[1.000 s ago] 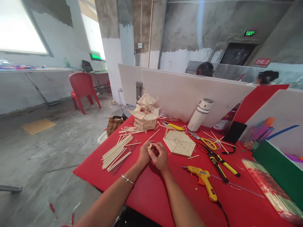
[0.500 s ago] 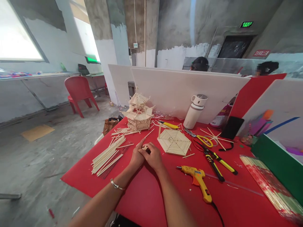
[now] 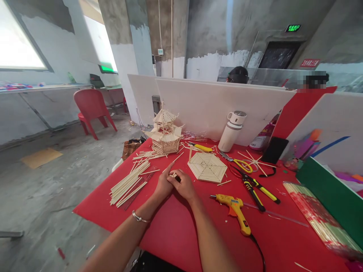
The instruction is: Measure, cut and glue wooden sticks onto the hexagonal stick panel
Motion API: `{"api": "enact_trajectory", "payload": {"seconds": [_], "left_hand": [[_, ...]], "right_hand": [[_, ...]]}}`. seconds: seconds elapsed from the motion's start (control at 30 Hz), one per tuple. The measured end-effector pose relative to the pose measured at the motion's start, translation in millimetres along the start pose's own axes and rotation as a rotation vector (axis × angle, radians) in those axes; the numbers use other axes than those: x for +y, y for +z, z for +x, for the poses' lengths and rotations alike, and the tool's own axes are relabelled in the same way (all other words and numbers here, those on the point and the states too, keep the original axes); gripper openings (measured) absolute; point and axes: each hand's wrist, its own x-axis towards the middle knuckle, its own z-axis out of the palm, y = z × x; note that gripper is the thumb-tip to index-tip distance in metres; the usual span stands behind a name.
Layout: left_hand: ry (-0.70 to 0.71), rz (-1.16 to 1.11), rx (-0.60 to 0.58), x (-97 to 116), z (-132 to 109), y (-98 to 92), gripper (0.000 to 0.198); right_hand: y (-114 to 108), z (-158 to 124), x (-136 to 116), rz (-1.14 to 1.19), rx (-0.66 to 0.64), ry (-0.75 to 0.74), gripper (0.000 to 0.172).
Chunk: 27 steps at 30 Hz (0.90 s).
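My left hand (image 3: 164,185) and my right hand (image 3: 183,185) meet over the red table, fingers closed around a few short wooden sticks (image 3: 173,175). Only the pale ends of these sticks show; how many there are is hidden by my fingers. A thin stick (image 3: 178,157) extends beyond my left index finger; I cannot tell whether the hand touches it. Right of my hands lies a flat hexagonal panel of sticks (image 3: 208,167), with a short stick upright at its left corner. Behind my hands stands a small stick pagoda (image 3: 166,136). Loose sticks (image 3: 127,185) lie to the left.
A yellow glue gun (image 3: 235,209), black-and-yellow cutters (image 3: 255,189), yellow-handled scissors (image 3: 241,164) and a yellow utility knife (image 3: 202,147) lie on the right. A white flask (image 3: 232,132) stands behind. Packaged sticks (image 3: 317,215) lie far right. Two people sit beyond the white boards (image 3: 198,102).
The view has shifted slightly. My hands stay together around the short sticks, with only a slight movement of the fingers. The things on the table have not moved.
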Motion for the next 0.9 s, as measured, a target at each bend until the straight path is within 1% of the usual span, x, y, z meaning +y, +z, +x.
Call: {"api": "enact_trajectory", "payload": {"seconds": [0.13,0.23,0.3,0.53,0.63,0.77,0.83,0.9], "left_hand": [[-0.012,-0.058,-0.051,-0.6,0.0,0.5,0.066],[-0.037,-0.156,-0.043,0.4,0.3,3.2,0.064],[-0.045,-0.182,-0.033,0.2,0.7,4.4,0.063],[0.015,-0.111,-0.021,-2.2,1.8,1.4,0.060],[0.039,-0.073,-0.048,-0.9,3.0,-0.6,0.052],[0.091,-0.047,-0.120,2.0,5.0,-1.7,0.037],[0.085,-0.011,-0.143,2.7,5.6,-2.0,0.027],[0.050,0.038,-0.142,2.6,5.6,-2.5,0.016]], "right_hand": [[-0.7,-0.3,-1.8,-0.026,-0.025,0.012,0.020],[3.5,0.4,-3.0,-0.099,0.023,0.025,0.018],[6.5,1.1,-3.0,-0.122,0.050,0.022,0.019],[7.7,1.2,-4.0,-0.073,0.068,0.026,0.027],[9.1,0.8,-5.0,-0.117,0.110,0.019,0.029],[12.2,1.0,-5.7,-0.144,0.154,0.000,0.029],[12.4,0.8,-6.6,-0.146,0.172,-0.006,0.028],[11.8,0.2,-8.2,-0.146,0.204,0.005,0.028]]}}
